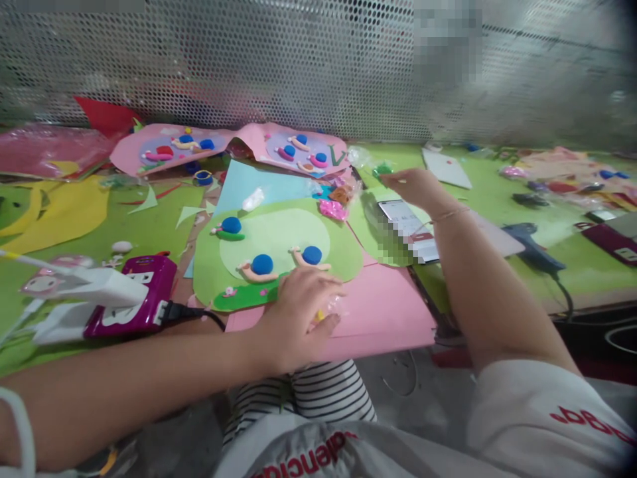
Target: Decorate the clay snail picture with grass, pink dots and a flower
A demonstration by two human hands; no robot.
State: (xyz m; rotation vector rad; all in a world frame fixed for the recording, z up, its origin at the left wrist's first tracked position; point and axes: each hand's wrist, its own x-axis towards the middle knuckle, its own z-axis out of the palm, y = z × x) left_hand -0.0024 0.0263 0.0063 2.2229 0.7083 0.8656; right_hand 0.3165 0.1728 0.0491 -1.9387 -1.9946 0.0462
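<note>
Head view: left hand [308, 312], fingers half-curled round clear wrapper [338, 305], at green card's [271, 234] five o'clock; right hand [412, 187], two o'clock, fingertips at green lump [382, 169], hold unclear. Risk: dragging left palm could smear snails [262, 264].

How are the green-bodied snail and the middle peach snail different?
Color: the green-bodied snail has a green body, while the middle peach snail has a peach one.
Place: the green-bodied snail sits near the left edge of the green sheet; the middle peach snail is closer to the left hand.
Both carry a round blue shell.
</note>
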